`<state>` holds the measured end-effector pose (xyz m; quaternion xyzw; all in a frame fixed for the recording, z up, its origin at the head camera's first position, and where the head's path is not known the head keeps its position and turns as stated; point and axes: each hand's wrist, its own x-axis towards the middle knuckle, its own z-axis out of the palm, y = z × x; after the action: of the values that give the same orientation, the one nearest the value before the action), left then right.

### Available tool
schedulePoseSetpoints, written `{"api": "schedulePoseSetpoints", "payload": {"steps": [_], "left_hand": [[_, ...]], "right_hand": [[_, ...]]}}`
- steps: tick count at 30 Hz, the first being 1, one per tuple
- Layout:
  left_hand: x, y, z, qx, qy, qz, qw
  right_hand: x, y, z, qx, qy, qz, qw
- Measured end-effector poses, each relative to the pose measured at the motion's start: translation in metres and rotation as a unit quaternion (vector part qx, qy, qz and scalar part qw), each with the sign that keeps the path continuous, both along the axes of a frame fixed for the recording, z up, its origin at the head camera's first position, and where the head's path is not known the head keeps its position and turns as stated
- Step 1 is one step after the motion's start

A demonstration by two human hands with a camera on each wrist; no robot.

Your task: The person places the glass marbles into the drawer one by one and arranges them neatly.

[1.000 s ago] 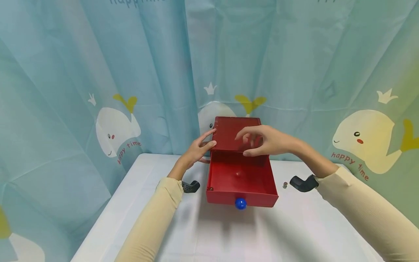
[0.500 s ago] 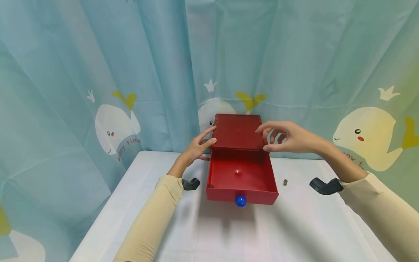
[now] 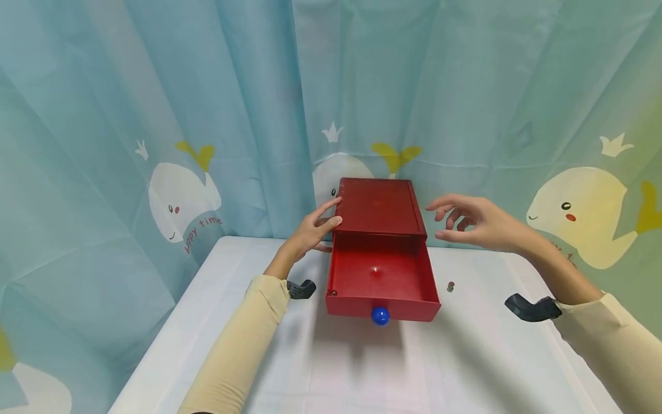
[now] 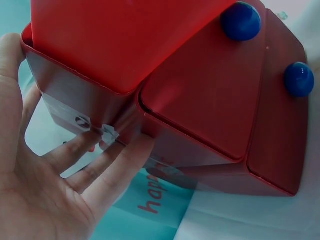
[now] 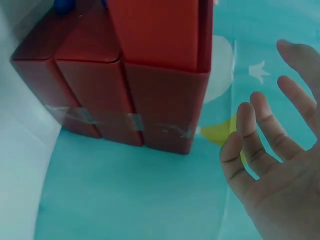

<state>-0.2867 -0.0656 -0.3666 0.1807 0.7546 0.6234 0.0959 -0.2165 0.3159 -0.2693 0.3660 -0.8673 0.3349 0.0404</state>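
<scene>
A red drawer cabinet stands at the back of the white table. Its top drawer is pulled out toward me and has a blue knob. My left hand rests with straight fingers against the cabinet's left side; the left wrist view shows the fingers touching the cabinet below the drawer. My right hand hovers open to the right of the cabinet, apart from it, holding nothing. In the right wrist view the spread right hand is beside the cabinet.
A small dark bead lies on the table right of the drawer, and another small dark bit sits in the drawer's front left corner. Lower drawers carry blue knobs. A whale-print curtain hangs close behind.
My right hand has drawn away from above the cabinet top and drawer to the right, and now hangs beside the cabinet. The left hand and the drawer have stayed put.
</scene>
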Motion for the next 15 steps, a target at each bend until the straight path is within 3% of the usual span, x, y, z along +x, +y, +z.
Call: {"api": "schedulePoseSetpoints", "payload": {"steps": [15], "left_hand": [[0.001, 0.0, 0.001, 0.019, -0.007, -0.007, 0.9998]], "right_hand": [[0.004, 0.031, -0.046, -0.057, 0.003, -0.085, 0.995]]}}
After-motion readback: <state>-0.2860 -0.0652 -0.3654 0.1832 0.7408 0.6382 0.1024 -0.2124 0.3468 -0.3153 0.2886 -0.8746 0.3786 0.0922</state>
